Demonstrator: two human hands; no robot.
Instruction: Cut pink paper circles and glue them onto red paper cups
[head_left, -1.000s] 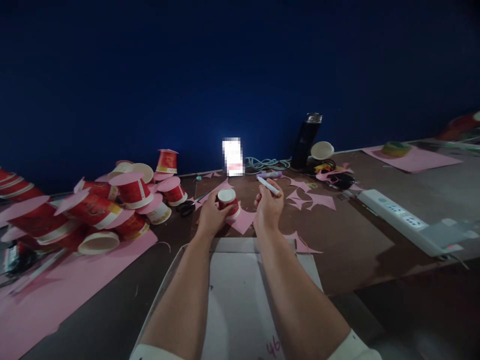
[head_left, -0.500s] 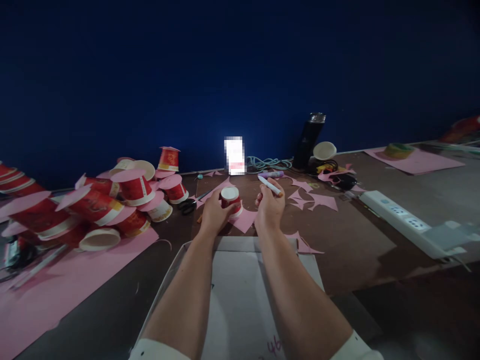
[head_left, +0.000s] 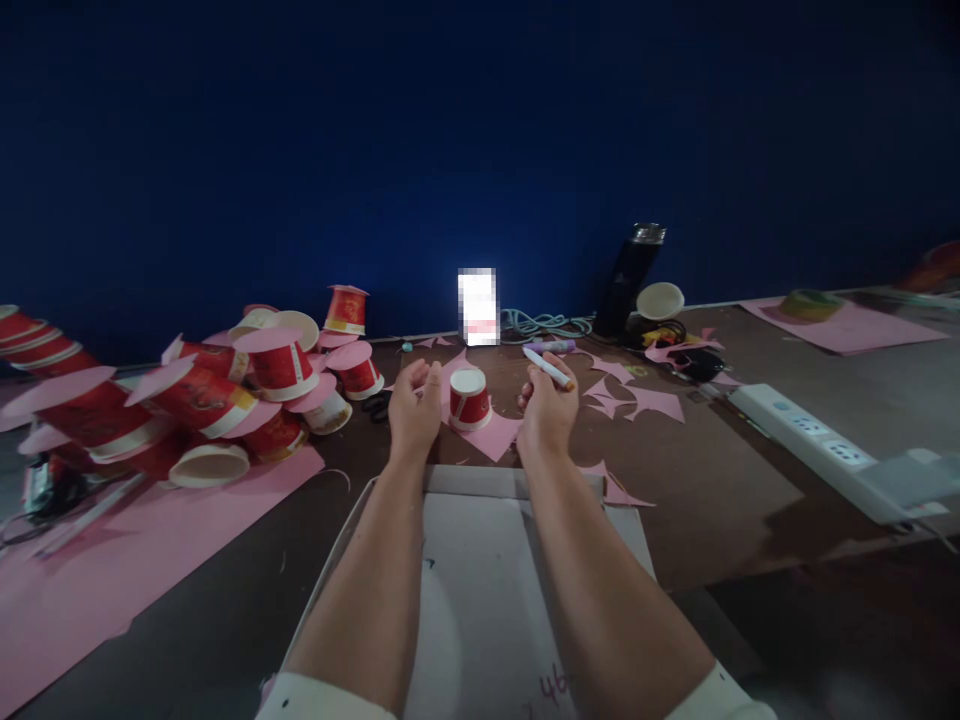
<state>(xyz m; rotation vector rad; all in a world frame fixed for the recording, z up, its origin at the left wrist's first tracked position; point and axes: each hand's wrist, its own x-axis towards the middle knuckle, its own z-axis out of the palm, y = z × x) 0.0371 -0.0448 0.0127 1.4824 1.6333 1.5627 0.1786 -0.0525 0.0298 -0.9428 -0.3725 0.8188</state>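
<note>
A left hand [head_left: 414,412], loosely open and empty, pauses beside a red paper cup [head_left: 470,405] standing narrow end up, axis vertical, on pink paper [head_left: 493,440]. The right hand [head_left: 549,405] grips a white marker [head_left: 548,366] slanting far-left to near-right, orange end nearer; its nib is hard to make out from here. Bare tabletop [head_left: 712,490] stretches right to a power strip [head_left: 814,450].

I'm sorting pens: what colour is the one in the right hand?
The pen is white with an orange end, clearest in the head view.
</note>
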